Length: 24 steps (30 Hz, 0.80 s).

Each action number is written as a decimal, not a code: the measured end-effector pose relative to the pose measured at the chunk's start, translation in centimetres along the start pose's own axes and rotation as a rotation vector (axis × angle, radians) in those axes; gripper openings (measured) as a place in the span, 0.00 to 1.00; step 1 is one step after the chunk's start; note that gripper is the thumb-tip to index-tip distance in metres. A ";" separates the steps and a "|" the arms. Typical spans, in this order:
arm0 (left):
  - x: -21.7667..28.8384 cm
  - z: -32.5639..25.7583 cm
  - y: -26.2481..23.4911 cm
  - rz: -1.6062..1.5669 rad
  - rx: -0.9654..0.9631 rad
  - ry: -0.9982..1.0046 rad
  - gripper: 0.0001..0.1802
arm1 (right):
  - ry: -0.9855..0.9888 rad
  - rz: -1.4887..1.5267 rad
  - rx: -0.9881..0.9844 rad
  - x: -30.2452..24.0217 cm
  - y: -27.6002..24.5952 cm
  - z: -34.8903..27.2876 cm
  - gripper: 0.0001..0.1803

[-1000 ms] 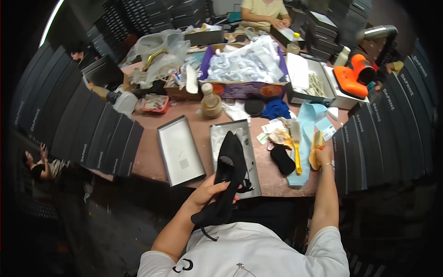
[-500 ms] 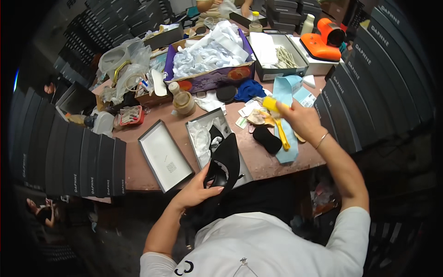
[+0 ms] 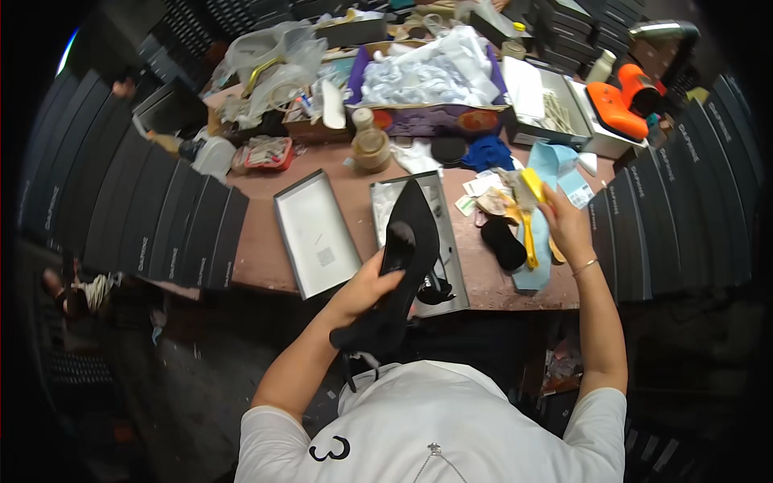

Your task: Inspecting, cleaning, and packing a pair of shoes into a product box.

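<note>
A black pointed high-heeled shoe (image 3: 420,229) is gripped by my left hand (image 3: 361,291), toe pointing away from me, above the near part of an open shoe box (image 3: 455,259). Its thin heel hangs down near my shirt. Part of another black shoe (image 3: 436,290) shows in the box beside white tissue paper. My right hand (image 3: 568,229) is closed on a yellow brush (image 3: 532,182) with pale greyish bristles facing left. Just below the brush lie a second yellow-handled tool (image 3: 529,243) and a black oval pad (image 3: 503,244).
The box lid (image 3: 318,241) lies left of the box. Behind stand a glue bottle (image 3: 370,149), a purple carton of white paper (image 3: 427,121) and an orange device (image 3: 616,111). Stacked dark shoe boxes line the left (image 3: 161,217) and right (image 3: 684,185). Light-blue paper (image 3: 555,161) lies under the brush.
My left hand has raised and turned the shoe, so its opening and heel now show. My right hand has come lower with the brush. The whole view has shifted.
</note>
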<state>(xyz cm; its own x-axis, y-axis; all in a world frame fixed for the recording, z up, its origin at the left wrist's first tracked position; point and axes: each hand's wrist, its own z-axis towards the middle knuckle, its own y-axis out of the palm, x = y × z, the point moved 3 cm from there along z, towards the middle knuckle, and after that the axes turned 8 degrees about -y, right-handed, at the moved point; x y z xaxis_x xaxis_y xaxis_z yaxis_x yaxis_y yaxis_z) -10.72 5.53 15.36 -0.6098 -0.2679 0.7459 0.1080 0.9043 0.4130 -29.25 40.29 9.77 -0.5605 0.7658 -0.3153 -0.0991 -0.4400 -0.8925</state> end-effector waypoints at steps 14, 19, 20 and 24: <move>-1.2 1.0 0.9 -0.113 0.294 0.491 0.27 | -0.020 1.154 0.023 -20.3 0.2 -1.4 0.19; -5.5 -0.6 -1.2 0.191 0.103 0.275 0.29 | 0.719 2.453 0.177 -17.0 3.3 -6.3 0.30; -6.9 0.6 -0.3 0.197 0.110 0.222 0.25 | 0.760 2.545 0.212 -17.4 4.2 -7.5 0.30; -6.7 2.0 5.1 -0.140 0.212 0.395 0.15 | 1.046 2.766 0.311 -19.6 7.8 -12.7 0.27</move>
<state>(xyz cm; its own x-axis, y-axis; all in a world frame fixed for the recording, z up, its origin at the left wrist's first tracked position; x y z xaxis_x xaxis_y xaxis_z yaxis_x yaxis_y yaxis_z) -7.68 12.58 11.43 -0.2571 -0.4614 0.8491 -0.1417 0.8872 0.4392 -8.60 27.85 4.83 0.4069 -0.9022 0.1432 -0.4290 -0.0504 0.9019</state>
